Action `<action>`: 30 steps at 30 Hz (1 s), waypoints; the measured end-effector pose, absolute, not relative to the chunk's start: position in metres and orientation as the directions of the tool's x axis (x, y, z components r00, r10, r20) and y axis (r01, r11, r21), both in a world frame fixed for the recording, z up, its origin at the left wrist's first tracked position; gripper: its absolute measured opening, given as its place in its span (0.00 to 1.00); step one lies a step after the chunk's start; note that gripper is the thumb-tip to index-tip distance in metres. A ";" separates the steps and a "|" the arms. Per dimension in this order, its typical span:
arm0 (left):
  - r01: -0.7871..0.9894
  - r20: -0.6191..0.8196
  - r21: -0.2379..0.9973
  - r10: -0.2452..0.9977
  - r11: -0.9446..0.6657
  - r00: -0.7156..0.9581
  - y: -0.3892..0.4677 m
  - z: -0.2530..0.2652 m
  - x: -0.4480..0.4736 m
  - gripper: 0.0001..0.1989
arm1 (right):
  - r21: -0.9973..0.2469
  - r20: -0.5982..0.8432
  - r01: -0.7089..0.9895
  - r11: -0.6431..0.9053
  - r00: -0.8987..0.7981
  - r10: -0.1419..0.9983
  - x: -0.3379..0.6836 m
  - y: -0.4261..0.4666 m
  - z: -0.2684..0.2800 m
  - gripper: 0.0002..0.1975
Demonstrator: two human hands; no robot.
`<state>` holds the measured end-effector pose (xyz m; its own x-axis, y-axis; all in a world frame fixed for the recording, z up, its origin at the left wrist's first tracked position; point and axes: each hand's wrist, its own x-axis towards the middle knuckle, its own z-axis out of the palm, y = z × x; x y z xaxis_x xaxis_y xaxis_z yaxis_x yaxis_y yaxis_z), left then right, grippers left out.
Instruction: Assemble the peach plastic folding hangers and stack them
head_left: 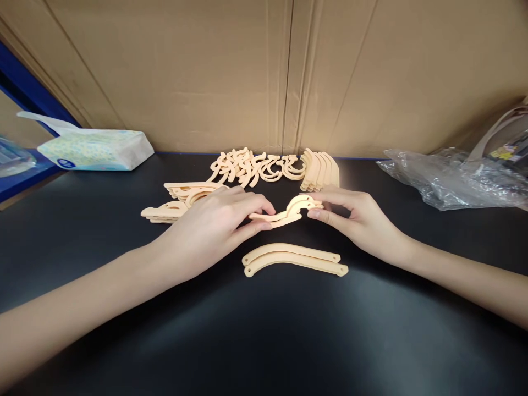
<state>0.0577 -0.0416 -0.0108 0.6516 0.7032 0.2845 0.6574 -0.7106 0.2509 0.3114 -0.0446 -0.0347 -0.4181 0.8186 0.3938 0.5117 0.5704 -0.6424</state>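
Between my two hands are two matching hook-shaped beige plastic pieces (pixel 291 212), one lying close along the other, just above or on the black table. My left hand (pixel 218 220) pinches their straighter left end between thumb and fingers. At the curved right end, my right hand (pixel 355 214) grips them with thumb and index finger. Two long curved beige arms (pixel 295 258) with holes at their ends lie side by side on the table, nearer to me. Behind my left hand is a stack of beige parts (pixel 165 210), partly hidden by it.
At the back of the black table (pixel 264 335) lie a heap of small curved pieces (pixel 237 165), several C-shaped pieces (pixel 272 168) and a row of long arms (pixel 322 170). A tissue pack (pixel 94 148) sits back left, clear plastic bags (pixel 445 176) back right. Cardboard (pixel 185 77) stands behind.
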 end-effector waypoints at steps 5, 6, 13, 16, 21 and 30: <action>0.660 0.251 0.186 0.684 -0.728 0.685 -0.041 -0.012 0.057 0.13 | -0.600 0.332 0.567 0.564 -0.465 0.821 0.312 -0.044 -0.033 0.11; 0.649 0.253 0.170 0.670 -0.741 0.698 -0.041 -0.012 0.057 0.13 | -0.590 0.325 0.578 0.564 -0.469 0.821 0.312 -0.044 -0.033 0.11; 0.600 0.264 0.025 0.584 -0.800 0.768 -0.038 -0.012 0.058 0.15 | -0.577 0.300 0.607 0.546 -0.463 0.834 0.311 -0.041 -0.038 0.14; 0.587 0.253 -0.051 0.558 -0.808 0.790 -0.037 -0.012 0.057 0.16 | -0.563 0.298 0.627 0.538 -0.453 0.840 0.311 -0.040 -0.039 0.16; 0.546 0.271 -0.157 0.496 -0.823 0.825 -0.036 -0.013 0.055 0.14 | -0.544 0.286 0.649 0.531 -0.452 0.845 0.311 -0.041 -0.039 0.15; 0.504 0.252 -0.291 0.443 -0.813 0.860 -0.037 -0.011 0.055 0.16 | -0.480 0.320 0.672 0.563 -0.464 0.826 0.311 -0.042 -0.038 0.15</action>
